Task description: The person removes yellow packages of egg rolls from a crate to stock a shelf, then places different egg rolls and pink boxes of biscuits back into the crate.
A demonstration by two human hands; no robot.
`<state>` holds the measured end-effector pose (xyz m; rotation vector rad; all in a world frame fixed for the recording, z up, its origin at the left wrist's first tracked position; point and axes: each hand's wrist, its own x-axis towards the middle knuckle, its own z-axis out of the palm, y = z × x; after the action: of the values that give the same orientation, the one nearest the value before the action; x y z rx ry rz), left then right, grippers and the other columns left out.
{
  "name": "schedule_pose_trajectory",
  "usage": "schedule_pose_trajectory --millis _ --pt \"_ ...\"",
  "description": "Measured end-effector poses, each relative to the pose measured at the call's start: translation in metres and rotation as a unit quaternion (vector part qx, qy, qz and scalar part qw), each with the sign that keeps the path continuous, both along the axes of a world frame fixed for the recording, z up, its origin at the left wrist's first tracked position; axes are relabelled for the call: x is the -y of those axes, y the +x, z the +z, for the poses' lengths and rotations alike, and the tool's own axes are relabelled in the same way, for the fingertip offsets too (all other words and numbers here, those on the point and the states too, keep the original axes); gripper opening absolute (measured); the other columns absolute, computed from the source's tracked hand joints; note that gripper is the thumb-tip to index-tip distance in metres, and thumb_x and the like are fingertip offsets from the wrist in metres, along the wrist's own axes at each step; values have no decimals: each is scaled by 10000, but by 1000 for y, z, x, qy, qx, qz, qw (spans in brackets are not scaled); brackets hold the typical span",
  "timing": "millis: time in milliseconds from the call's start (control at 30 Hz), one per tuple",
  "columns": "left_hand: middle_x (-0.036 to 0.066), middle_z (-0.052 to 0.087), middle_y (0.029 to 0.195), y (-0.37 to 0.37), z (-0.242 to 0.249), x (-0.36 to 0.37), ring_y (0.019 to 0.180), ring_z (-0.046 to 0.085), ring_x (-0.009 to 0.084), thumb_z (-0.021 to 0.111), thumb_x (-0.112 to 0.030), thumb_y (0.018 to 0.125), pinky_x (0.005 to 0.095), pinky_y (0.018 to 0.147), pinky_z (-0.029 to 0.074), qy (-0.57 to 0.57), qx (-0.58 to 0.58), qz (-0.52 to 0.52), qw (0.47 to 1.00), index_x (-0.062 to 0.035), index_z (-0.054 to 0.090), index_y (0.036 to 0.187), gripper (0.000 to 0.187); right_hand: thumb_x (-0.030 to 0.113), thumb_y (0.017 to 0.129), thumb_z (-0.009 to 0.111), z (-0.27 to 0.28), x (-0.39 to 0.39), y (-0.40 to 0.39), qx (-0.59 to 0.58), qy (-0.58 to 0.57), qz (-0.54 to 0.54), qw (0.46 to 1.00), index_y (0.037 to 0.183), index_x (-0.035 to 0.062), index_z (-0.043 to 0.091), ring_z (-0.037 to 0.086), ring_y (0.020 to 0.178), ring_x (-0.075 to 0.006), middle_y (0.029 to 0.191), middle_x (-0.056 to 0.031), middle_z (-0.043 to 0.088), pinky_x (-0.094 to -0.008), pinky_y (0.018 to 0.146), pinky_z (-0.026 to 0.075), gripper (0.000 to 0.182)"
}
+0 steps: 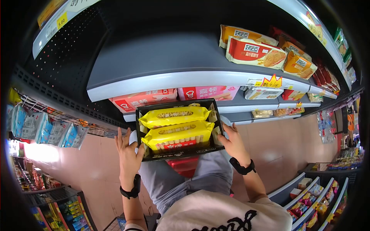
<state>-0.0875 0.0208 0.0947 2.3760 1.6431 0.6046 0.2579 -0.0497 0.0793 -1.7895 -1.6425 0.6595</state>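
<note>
Head view: your left hand [129,154] and right hand [234,143] stand apart, clamped on opposite ends of a black open-topped box [177,154]; the box lies between them, above your lap and in front of the shelving. Inside it, two yellow packs [178,136] lie one behind the other; the nearer bears a red label. Beyond the box, pink packages [210,93] sit under the upper shelf [162,57]; on that shelf, at the right, are a red biscuit pack [255,52] and orange packs [300,64]; blue-and-white packs [52,129] hang at the left.
</note>
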Motion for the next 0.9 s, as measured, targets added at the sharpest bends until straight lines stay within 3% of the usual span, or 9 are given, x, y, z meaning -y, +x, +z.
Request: schedule_pose_trajectory --millis 333,367,433,767,900 --pt "241 518 1249 4 -4 -11 1300 284 445 593 -167 781 557 1061 207 -31 16 25 999 55 648 756 231 115 789 558 -8 -12 -2 -42 -8 -42 998 1226 14 507 507 1105 -405 1142 -227 579 -452 1059 265 452" --pt "241 519 1246 3 -6 -11 1297 288 447 593 -168 783 556 1058 214 -28 22 26 999 55 649 761 230 115 789 558 -8 -12 -2 -42 -9 -41 998 1226 14 507 507 1105 -405 1142 -227 579 -452 1059 265 452" --pt "242 521 1243 4 -8 -11 1294 292 448 593 -168 784 555 1055 222 -25 29 29 999 54 649 765 230 135 785 541 -9 -12 -2 -53 -15 -43 998 1264 24 475 513 1093 -402 1132 -231 578 -538 1063 210 497" --pt "258 539 1207 7 -9 -11 1257 332 477 592 -180 798 529 1042 256 -26 59 42 997 52 631 729 245 131 787 544 -10 -12 -3 -84 -34 -55 994 1264 35 478 519 1101 -387 1155 -198 582 -531 1063 219 491" --pt "254 549 1194 7 -7 -10 1262 333 465 594 -174 791 525 1048 251 -25 48 40 998 41 653 786 223 123 794 556 -9 -12 -5 -85 -23 -55 995 1249 32 494 544 1078 -370 1100 -199 609 -499 1053 252 469"
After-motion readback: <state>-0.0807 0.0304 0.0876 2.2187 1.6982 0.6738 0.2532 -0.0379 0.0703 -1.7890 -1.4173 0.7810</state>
